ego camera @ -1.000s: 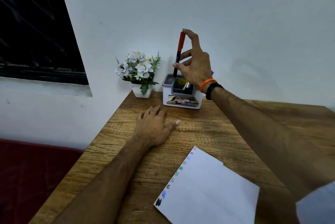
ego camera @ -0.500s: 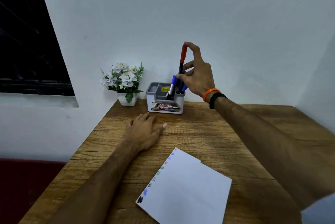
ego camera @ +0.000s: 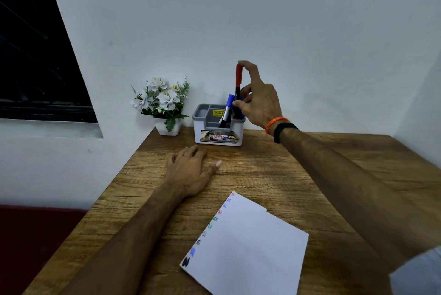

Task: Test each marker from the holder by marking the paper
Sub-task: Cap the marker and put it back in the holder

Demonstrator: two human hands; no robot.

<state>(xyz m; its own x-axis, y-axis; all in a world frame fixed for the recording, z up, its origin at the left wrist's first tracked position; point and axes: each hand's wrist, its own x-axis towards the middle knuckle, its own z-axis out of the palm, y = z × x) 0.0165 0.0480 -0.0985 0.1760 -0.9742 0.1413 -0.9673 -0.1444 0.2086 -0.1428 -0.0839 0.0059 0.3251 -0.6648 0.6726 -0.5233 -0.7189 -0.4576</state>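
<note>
Left of the holder (ego camera: 218, 125), a flower pot (ego camera: 167, 127) is noted. In front of the holder, the left hand (ego camera: 191, 172) is laid flat on the table (ego camera: 274, 175), grasping nothing. A blue marker (ego camera: 228, 109) leans inside. Above the holder's right compartment, the red marker (ego camera: 238, 80) is pinched upright by the right hand (ego camera: 259, 101), index fingertip on its top; its lower end is hidden. The paper (ego camera: 248, 247) lies nearer, well apart from the holder.

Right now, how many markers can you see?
2 clearly: the red-capped marker upright in the right hand, and a blue-capped marker leaning in the holder. More may be hidden behind the fingers.
</note>
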